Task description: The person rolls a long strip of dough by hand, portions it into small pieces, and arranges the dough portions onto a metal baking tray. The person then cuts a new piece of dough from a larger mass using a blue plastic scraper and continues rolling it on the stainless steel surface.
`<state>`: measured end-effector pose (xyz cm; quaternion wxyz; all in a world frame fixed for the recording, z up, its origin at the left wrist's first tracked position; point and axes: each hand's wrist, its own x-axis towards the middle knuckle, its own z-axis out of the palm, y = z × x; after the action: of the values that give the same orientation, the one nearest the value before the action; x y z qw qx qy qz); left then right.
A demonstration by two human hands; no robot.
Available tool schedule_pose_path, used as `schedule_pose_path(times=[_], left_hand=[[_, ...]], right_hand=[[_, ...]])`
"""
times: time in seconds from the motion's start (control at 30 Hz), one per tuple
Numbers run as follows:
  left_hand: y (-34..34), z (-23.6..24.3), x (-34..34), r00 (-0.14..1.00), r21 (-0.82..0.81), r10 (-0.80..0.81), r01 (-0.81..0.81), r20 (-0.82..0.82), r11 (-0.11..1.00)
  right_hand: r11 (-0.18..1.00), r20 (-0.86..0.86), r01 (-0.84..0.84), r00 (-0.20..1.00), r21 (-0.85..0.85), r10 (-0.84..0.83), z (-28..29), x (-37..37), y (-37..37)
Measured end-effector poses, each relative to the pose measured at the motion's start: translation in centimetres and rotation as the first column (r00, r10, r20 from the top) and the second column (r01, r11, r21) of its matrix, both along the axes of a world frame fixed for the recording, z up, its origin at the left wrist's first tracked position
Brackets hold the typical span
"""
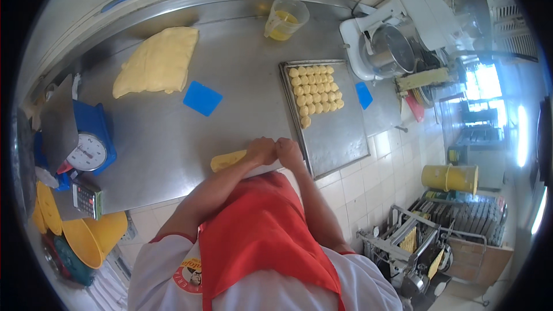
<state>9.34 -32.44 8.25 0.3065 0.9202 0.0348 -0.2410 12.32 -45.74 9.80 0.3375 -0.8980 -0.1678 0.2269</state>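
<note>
My left hand (262, 151) and my right hand (289, 152) meet at the table's near edge, both closed, knuckles up. Whatever they may pinch between them is hidden by the fingers. Beside my left wrist lies a short yellow strip of dough (226, 160), partly covered by the forearm. To the right of my hands, a dark metal baking tray (337, 144) carries rows of small round dough balls (314, 89) at its far end. A large folded slab of yellow dough (158, 60) rests at the far left, with a blue plastic scraper (203, 98) near its lower corner.
The steel table (242, 69) bears a clear jug (286, 20) of yellow liquid at the back. A stand mixer (391, 46) and a second blue scraper (363, 95) are right of the tray. At left stand a blue dial scale (92, 144) and a calculator (86, 198), above a yellow bucket (95, 239).
</note>
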Motion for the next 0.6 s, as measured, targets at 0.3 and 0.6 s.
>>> schedule_pose_path(times=[0.3,0.6], left_hand=[[-2.3,1.4,6.3,0.987,-0.278,0.159,-0.154,-0.006,0.948],[-4.5,-3.7,4.9,0.974,-0.365,0.208,-0.163,0.087,0.917]], right_hand=[[0.917,0.026,0.349,0.932,0.195,-0.361,-7.2,6.8,-14.8],[0.836,0.308,0.546,0.806,-0.059,-0.505,-2.9,10.3,-7.3]])
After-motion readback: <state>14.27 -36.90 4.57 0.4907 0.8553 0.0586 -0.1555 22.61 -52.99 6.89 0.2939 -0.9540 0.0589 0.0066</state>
